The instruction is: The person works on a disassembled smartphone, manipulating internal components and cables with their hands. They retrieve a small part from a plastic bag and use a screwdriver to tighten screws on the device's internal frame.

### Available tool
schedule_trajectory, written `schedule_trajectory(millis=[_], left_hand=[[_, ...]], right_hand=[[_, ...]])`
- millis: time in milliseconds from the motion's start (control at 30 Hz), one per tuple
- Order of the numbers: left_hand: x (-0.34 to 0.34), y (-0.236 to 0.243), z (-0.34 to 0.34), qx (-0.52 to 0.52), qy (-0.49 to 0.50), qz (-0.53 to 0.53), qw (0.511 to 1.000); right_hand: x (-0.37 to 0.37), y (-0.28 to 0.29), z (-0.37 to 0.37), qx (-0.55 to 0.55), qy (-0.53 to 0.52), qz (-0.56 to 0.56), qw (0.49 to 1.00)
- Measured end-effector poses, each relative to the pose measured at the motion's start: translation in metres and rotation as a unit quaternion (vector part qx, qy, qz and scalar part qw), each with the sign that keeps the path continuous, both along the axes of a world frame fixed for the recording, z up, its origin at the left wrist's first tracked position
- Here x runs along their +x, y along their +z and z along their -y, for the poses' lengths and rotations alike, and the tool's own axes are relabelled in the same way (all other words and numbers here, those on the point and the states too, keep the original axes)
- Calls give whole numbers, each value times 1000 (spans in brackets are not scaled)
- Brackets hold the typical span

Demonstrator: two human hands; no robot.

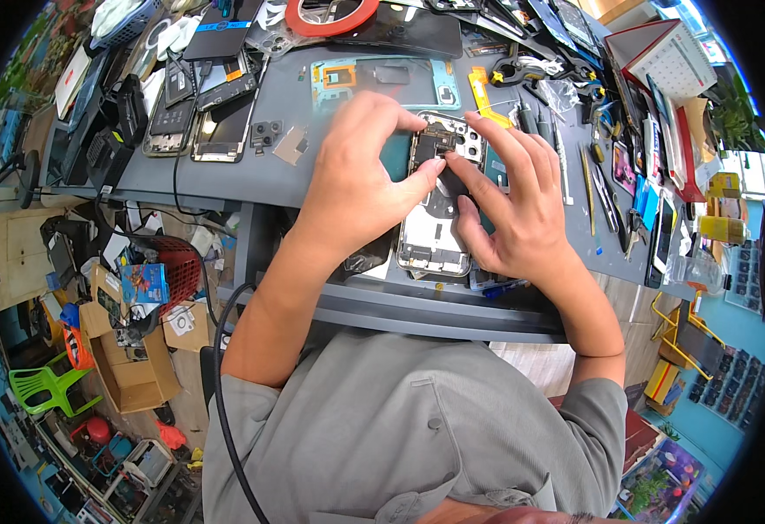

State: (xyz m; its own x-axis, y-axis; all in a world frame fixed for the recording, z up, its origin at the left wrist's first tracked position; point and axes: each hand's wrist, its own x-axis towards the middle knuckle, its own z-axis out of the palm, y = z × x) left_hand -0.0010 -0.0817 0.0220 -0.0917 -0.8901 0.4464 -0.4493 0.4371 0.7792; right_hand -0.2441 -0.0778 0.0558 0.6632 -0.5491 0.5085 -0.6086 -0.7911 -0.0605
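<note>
An opened smartphone point(435, 234) with its inner boards bare lies lengthwise in front of me, near the table's front edge. My left hand point(358, 166) holds its upper left part: the index fingertip is at the top edge, and the thumb presses on the dark parts inside. From the other side, my right hand point(515, 199) grips it with bent fingers. Its index fingertip touches the inner parts beside my left thumb, another fingertip reaches the top right corner by the camera openings, and its thumb is by the right edge. Anything small between the fingertips is hidden.
A teal phone frame point(321, 83) and an orange-yellow flex cable point(480, 92) lie beyond the phone. Opened phones point(171, 127) are at left, tweezers point(605, 196) and pliers at right. A red tape roll point(312, 19) sits at the back. Below is an open drawer point(356, 301).
</note>
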Motion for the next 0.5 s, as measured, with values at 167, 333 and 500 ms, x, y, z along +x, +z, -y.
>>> schedule_trajectory(millis=[167,333,500], left_hand=[[0,0,0,4,-5,-3,1000],[1,4,-1,13,-1,7,1000],[-1,1,-1,-3,3,3,1000]], right_hand=[[0,3,-3,3,-3,-32,999],[-1,4,-5,42,-7,-25,999],[4,10,-13,98,-25,-5,995]])
